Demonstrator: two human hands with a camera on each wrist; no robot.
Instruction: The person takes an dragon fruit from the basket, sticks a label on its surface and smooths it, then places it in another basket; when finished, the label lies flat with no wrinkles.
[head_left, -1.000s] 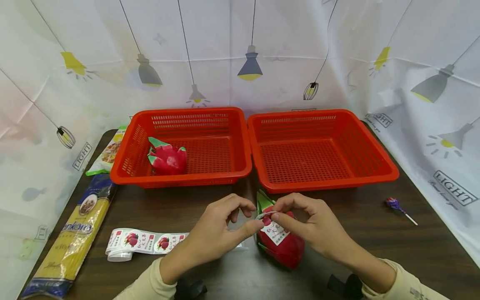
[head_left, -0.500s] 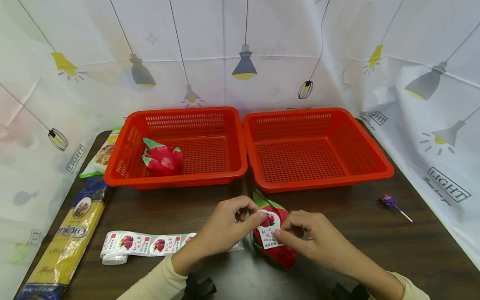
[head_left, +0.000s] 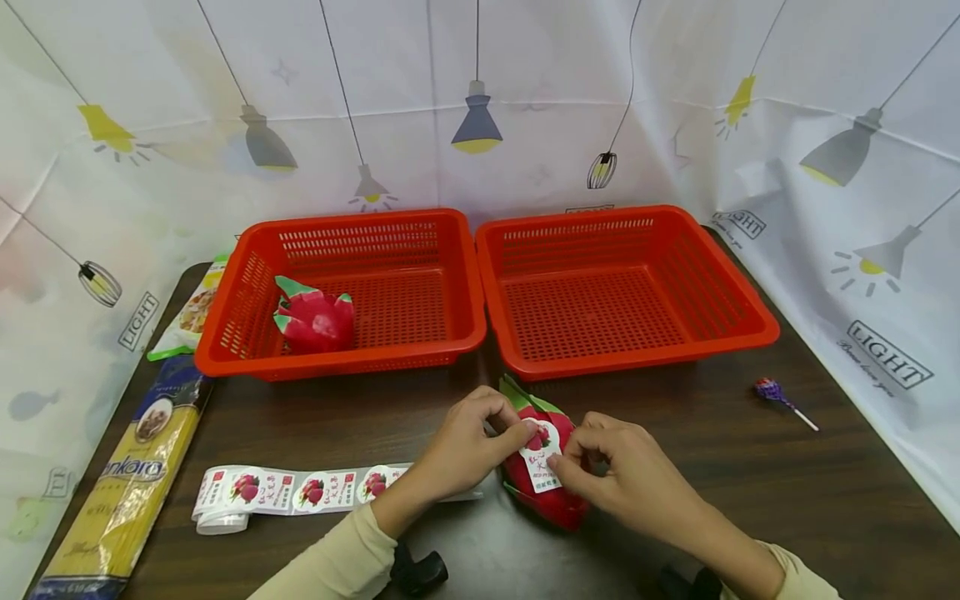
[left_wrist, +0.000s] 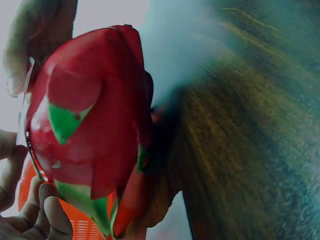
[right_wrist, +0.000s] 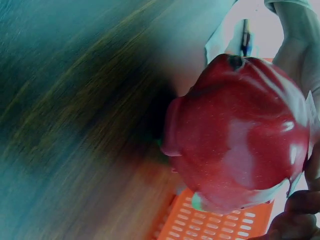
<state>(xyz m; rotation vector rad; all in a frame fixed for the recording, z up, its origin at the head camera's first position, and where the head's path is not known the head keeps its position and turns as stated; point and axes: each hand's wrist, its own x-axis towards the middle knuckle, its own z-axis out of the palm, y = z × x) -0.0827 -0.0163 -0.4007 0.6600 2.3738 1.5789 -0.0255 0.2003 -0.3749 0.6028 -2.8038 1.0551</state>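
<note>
Just beyond the nearer dragon fruit [head_left: 557,505], two red baskets [head_left: 397,293]

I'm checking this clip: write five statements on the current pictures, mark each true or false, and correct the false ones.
1. The left hand and right hand both touch the label at the nearer dragon fruit. True.
2. In the head view, the right-hand basket holds a dragon fruit. False: the other dragon fruit lies in the left-hand basket.
3. The lollipop lies on the table to the right of both hands. True.
4. The strip of labels lies inside a basket. False: it lies on the table.
5. The yellow-and-blue pack lies left of that strip. True.
</note>
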